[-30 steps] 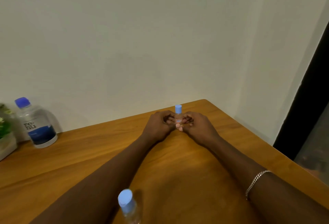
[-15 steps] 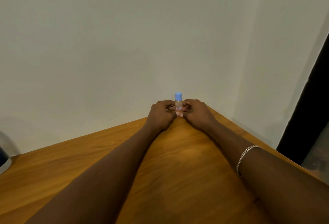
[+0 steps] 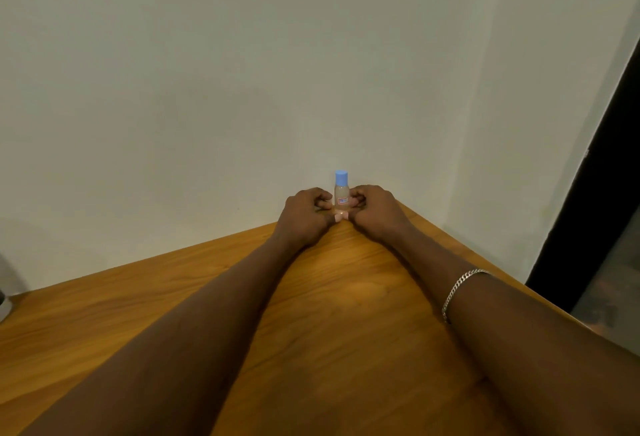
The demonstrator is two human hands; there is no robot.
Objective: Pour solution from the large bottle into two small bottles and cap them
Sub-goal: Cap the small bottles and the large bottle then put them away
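Observation:
A small clear bottle [image 3: 341,196] with a light blue cap stands upright at the far corner of the wooden table [image 3: 329,314], close to the wall. My left hand [image 3: 304,215] and my right hand [image 3: 375,212] sit on either side of it, fingers curled in and pinching its lower body, thumbs meeting in front of its base. Both arms stretch forward across the table. The large bottle shows only as a sliver of its base [image 3: 4,307] at the far left edge. The second small bottle is out of view.
A pale wall rises right behind the table's far edge. The table's right edge runs diagonally toward me, with a dark doorway [image 3: 602,193] beyond it. A silver bracelet [image 3: 460,288] sits on my right wrist.
The view has tilted up and to the right, so the large bottle, the plant and the near small bottle left the frame. Both hands stay around the far small bottle.

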